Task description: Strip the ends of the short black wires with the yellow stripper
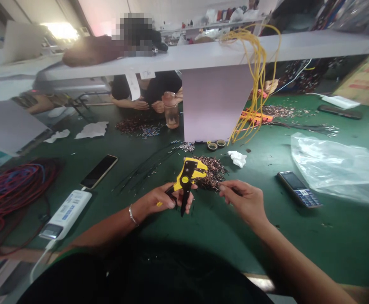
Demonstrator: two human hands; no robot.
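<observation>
My left hand (168, 197) is wrapped round the handles of a yellow and black wire stripper (187, 174). The tool's jaws point right, over the near side of a heap of short copper-coloured and dark wire pieces (214, 166). At the heap's right front edge, my right hand (243, 196) is closed in a pinch on what looks like a thin dark wire (217, 188); most of it is hidden by the fingers or lost against the heap. Several long black wires (146, 166) lie fanned out left of the stripper.
Left are a phone (99, 171), a white power bank (66, 214) and red wire coils (13, 198). Right are a keypad phone (299, 189) and a plastic bag (339, 164). Yellow wires (256, 71) hang from the shelf (200, 52). A co-worker's hands (149, 105) are opposite, beside a bottle (171, 113).
</observation>
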